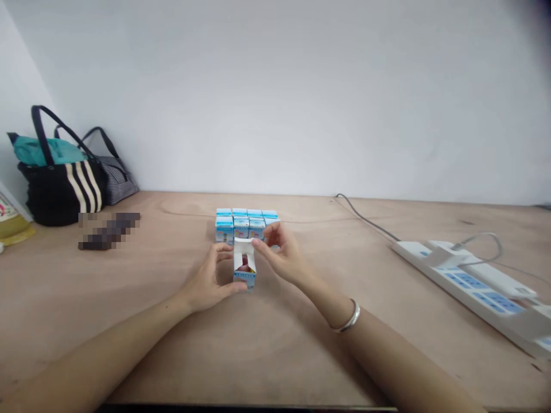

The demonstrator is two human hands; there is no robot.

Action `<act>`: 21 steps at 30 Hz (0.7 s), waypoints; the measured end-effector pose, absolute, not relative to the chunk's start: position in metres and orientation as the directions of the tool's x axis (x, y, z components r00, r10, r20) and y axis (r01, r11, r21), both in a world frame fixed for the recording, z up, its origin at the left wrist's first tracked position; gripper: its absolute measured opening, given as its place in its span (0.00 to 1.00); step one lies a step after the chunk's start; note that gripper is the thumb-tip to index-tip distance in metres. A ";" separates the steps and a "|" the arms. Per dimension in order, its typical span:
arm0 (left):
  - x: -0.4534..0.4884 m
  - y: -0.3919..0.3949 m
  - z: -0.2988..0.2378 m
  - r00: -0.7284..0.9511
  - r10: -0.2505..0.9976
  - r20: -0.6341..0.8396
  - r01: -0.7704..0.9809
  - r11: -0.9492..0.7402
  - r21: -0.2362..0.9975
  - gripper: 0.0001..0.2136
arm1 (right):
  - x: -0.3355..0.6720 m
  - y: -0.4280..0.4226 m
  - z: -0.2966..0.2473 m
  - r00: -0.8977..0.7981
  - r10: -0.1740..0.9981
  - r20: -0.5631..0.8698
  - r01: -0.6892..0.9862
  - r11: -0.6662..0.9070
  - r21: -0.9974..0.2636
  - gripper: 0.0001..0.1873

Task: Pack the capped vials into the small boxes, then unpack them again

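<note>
A small blue-and-white cardboard box (pixel 244 277) stands in front of me with its top flap raised. Something dark red and a bit of yellow show inside it; what they are I cannot make out. My left hand (pixel 210 281) grips this box from the left, thumb across the lower front and fingers on the far side. At the raised flap's right edge is the thumb of my right hand (pixel 284 252), its other fingers apart from the thumb and loosely curled. Just behind are several closed boxes (pixel 241 222) of the same kind in two rows, partly hidden by my right fingers.
On the right lies a white power strip (pixel 469 292) with plugs and a grey cable (pixel 365 217). A black striped bag (pixel 64 192), a grey striped bag (pixel 121 180), a pixelated dark object (pixel 109 230) and a yellowish bottle (pixel 12 223) are at left. A wall (pixel 301 103) bounds the wooden table (pixel 172 361).
</note>
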State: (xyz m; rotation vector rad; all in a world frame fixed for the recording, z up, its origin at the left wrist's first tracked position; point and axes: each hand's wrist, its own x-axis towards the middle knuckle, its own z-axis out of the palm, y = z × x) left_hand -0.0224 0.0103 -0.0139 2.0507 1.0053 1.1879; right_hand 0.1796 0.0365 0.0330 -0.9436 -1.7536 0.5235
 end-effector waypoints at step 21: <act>-0.027 0.011 0.002 0.336 0.533 0.776 0.641 -0.734 0.226 0.21 | 0.182 0.017 0.035 -0.411 0.730 0.546 0.395 0.682 -0.615 0.11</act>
